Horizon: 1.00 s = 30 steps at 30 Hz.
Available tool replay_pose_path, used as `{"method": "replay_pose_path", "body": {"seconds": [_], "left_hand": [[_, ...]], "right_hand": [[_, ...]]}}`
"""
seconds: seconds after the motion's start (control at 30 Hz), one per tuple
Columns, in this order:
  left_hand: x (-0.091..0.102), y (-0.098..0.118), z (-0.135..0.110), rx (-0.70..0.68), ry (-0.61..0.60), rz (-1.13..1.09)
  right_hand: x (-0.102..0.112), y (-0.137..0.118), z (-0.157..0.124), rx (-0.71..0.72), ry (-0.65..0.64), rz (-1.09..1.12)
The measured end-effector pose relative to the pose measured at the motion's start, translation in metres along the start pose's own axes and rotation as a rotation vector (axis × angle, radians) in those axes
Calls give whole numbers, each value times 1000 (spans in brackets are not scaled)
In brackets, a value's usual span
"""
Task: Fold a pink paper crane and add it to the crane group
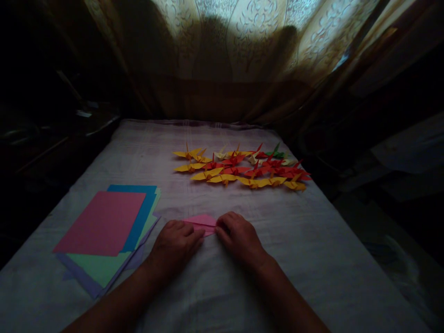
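Note:
A small folded piece of pink origami paper (203,220) lies on the cloth between my two hands, with a crease running along its length. My left hand (176,241) rests over its left end, thumb and fingers pressed down on the paper. On the opposite side, my right hand (239,236) pinches the right tip between thumb and bent fingers. Parts of the paper's left and near edges are hidden beneath my left fingers.
A loose stack of coloured sheets, with a pink sheet (104,222) on top, lies at the left. Several folded paper cranes (236,170), yellow, red, green and cream, stand in rows farther back. A pale checked cloth (145,143) covers the table; a patterned curtain (208,55) hangs behind.

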State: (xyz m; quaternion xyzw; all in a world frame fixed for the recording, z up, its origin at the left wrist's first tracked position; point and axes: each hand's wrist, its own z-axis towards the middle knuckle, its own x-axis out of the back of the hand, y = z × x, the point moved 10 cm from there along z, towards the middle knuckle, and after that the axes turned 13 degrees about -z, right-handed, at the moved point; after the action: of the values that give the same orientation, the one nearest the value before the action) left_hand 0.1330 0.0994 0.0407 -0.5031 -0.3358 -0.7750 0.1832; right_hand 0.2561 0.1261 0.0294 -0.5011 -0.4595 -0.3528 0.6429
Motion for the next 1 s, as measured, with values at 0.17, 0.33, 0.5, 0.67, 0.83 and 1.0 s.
{"method": "replay_pose_path", "body": {"seconds": [0.17,0.33,0.5,0.67,0.83,1.0], "left_hand": [[1,-5,-1,45,-4,-12],[2,-13,-1,69,15,-101],[-7,-16,-2,65,-24,-120],[-14,-16,3,17,-101,-143],[-3,-18,8,-73,-114,-89],[5,-19,2,-122,-35,-55]], "right_hand": [[2,1,-3,-63,-96,51],[-6,-17,-10,35,-271,288],[-7,-16,-7,99,-233,337],[16,-5,-1,202,206,55],[0,-12,-4,295,143,-128],[2,-17,-3,261,88,-137]]}}
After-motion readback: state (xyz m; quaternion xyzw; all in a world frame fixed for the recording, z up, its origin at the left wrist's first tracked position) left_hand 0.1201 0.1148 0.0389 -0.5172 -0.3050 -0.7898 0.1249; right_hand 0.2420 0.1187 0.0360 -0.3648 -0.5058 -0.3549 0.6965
